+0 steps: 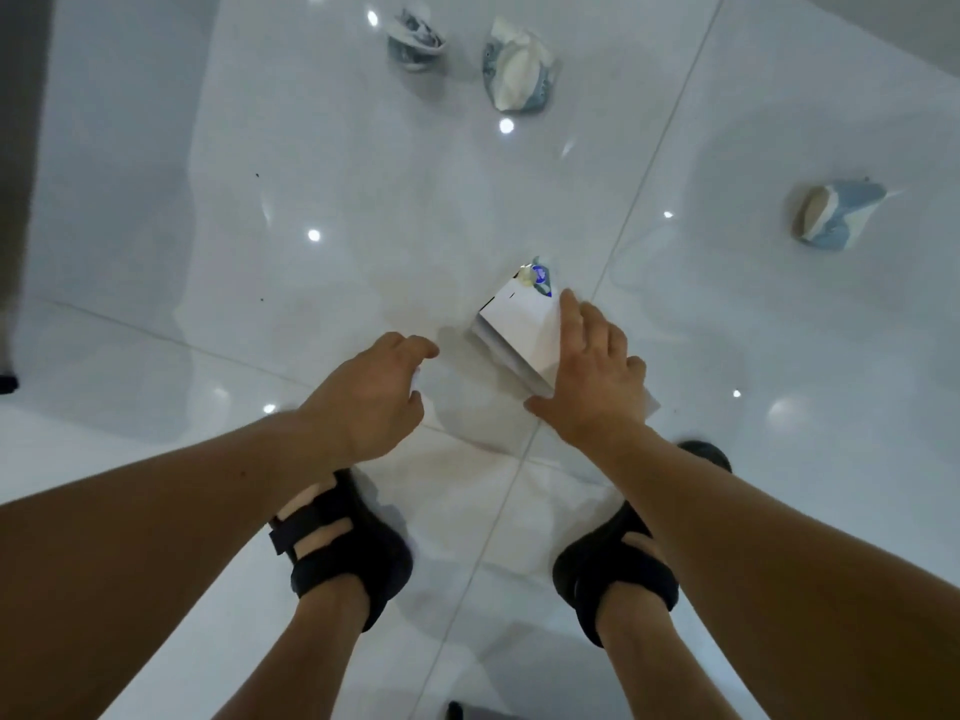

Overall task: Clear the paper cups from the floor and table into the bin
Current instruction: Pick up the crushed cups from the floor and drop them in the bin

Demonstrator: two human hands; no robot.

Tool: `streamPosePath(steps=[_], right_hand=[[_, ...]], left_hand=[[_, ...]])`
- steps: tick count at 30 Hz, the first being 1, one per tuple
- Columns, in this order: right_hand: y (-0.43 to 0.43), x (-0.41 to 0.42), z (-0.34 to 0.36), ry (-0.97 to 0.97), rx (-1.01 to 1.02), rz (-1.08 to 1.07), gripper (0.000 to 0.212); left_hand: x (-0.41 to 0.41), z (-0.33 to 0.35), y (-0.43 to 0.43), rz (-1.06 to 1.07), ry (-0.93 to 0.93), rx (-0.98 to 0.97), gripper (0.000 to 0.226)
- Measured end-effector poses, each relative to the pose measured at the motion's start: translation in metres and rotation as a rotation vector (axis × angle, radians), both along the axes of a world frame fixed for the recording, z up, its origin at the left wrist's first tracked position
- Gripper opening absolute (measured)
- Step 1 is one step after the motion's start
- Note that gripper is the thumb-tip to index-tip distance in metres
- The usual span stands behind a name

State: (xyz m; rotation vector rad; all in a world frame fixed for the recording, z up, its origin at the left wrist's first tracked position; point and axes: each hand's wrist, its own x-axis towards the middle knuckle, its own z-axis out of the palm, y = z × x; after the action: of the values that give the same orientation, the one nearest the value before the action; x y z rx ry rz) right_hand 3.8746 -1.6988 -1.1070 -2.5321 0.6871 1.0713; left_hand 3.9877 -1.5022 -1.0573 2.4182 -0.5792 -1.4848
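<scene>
A flattened white paper cup point(511, 330) with a blue printed patch at its far end lies low over the floor tiles in the middle of the head view. My right hand point(592, 376) lies across its near right part, fingers over the top and thumb at its lower edge, gripping it. My left hand point(371, 394) hovers just left of the cup, apart from it, fingers loosely curled with nothing clearly in them. Three crumpled blue-and-white paper cups lie farther off: one point(415, 41) at the top, one point(517, 67) beside it, one point(834, 215) at the right.
Glossy white floor tiles point(311, 174) with grey grout lines reflect ceiling lights. My two feet in black sandals point(353, 553) stand below the hands. A dark wall edge or furniture point(21, 148) runs down the left side. No bin or table shows.
</scene>
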Motion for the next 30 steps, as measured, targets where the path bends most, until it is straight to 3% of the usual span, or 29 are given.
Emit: streamPosePath(steps=[5, 11, 17, 23, 30], right_hand=[[0.008, -0.001, 0.008, -0.067, -0.011, 0.000, 0.111], [-0.001, 0.039, 0.102, -0.128, 0.075, 0.102, 0.101], [0.004, 0.111, 0.266, -0.233, 0.036, 0.240, 0.090], [0.033, 0.167, 0.455, -0.326, -0.014, 0.364, 0.085], [0.085, 0.207, 0.630, -0.378, -0.046, 0.613, 0.081]], left_hand=[[0.002, 0.008, 0.018, 0.014, -0.024, -0.024, 0.049], [0.035, 0.087, 0.000, 0.066, -0.080, -0.058, 0.049], [0.090, 0.247, -0.012, 0.163, -0.238, -0.169, 0.049], [0.133, 0.436, 0.041, 0.256, -0.417, -0.183, 0.049], [0.113, 0.607, 0.112, 0.489, -0.524, -0.107, 0.050]])
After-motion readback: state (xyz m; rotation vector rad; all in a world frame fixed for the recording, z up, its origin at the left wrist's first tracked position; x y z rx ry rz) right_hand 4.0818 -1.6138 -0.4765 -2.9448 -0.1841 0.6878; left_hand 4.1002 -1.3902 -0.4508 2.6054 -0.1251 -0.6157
